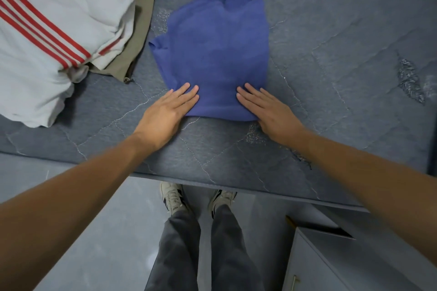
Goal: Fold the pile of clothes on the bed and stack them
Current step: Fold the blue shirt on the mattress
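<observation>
left hand (169, 107) flat on blue cloth (212, 54) | right hand (264, 106) flat on it too | bed (343, 30) under cloth, middle of frame

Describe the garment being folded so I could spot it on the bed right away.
On the grey quilted bed, look to the middle, just past the near edge. The blue garment lies flat there, with the left hand and right hand pressing its near corners. It alone is solid blue; the pile beside it is white with red stripes.
</observation>
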### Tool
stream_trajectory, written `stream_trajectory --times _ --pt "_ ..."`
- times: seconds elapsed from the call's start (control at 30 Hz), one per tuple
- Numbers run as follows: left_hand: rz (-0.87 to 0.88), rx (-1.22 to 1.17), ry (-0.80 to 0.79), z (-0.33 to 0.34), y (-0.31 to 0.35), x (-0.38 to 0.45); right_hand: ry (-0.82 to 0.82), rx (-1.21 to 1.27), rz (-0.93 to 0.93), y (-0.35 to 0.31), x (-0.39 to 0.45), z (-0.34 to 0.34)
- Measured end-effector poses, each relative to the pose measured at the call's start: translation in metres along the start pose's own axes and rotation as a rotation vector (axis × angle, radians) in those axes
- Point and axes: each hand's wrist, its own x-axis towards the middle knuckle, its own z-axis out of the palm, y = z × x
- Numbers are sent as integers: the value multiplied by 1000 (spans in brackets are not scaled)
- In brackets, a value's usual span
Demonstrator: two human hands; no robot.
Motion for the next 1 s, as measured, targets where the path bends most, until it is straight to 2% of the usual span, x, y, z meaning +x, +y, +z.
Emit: stream_trajectory --times 0.17,0.27,0.37,0.53,0.67,0.77,0.83,0.9,1.0 --pt "-184 -273 108 -33 1 4 145 379 267 -7 9 -34" --pt "-280 -330 187 -57 -5 22 227 473 355 -6 25 -59" --pt "-306 -373 262 -75 -14 47 281 574 462 0 48 -80" --pt "-365 -442 347 -95 -36 108 466 726 626 22 94 -100" --pt "-526 -461 409 -107 -59 164 555 774 729 55 133 -109" --pt "-699 -593 539 -109 -59 179 635 795 882 73 150 -106" --pt "-774 -603 507 -102 -50 170 621 798 1013 73 146 -97" --pt "-788 -550 368 -89 -42 156 536 795 1112 68 135 -84" --pt "-803 -431 222 -74 -41 150 427 916 1122 60 131 -71"
